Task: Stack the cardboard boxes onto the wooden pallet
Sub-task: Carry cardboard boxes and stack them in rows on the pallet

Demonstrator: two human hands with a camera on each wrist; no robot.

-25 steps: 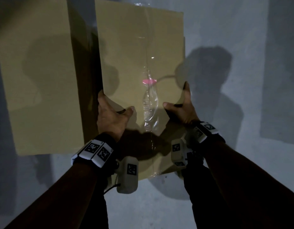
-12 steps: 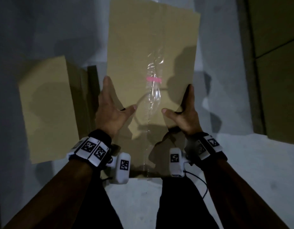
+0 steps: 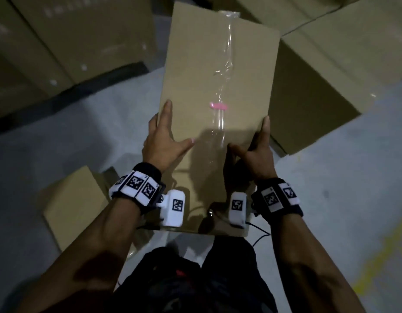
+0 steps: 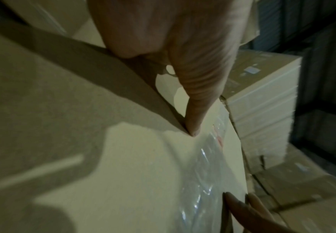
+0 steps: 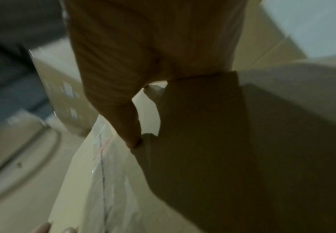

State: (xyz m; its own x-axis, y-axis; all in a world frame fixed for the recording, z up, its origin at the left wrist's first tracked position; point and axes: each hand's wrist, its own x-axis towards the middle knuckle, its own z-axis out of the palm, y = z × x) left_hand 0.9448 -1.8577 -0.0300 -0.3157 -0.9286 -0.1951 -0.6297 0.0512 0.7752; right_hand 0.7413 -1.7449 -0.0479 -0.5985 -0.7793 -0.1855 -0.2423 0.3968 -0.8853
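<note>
Between the two hands, held up off the grey floor [image 3: 60, 141], sits the carried cardboard box [image 3: 218, 71], its taped top facing up and its long axis running straight away from the body, so that most of its length reaches out beyond the fingers. A strip of clear tape [image 3: 227, 64] follows that axis, crossed by a small pink mark [image 3: 218, 106]. The left hand [image 3: 163, 141] clamps the left side near the body end, fingers straight along the side and thumb laid over the top; the right hand [image 3: 258, 150] mirrors it on the right side (each grasps the box by pressure, neither curled under it as far as can be seen). Both hands sit about level, neither nearer the far end. Ahead and to the right lie stacked boxes [image 3: 319, 71], with more boxes [image 3: 71, 35] at the upper left and another box [image 3: 75, 204] low on the left; no wooden pallet can be made out. I judge the box is mid-carry, to be set down far end first.
</note>
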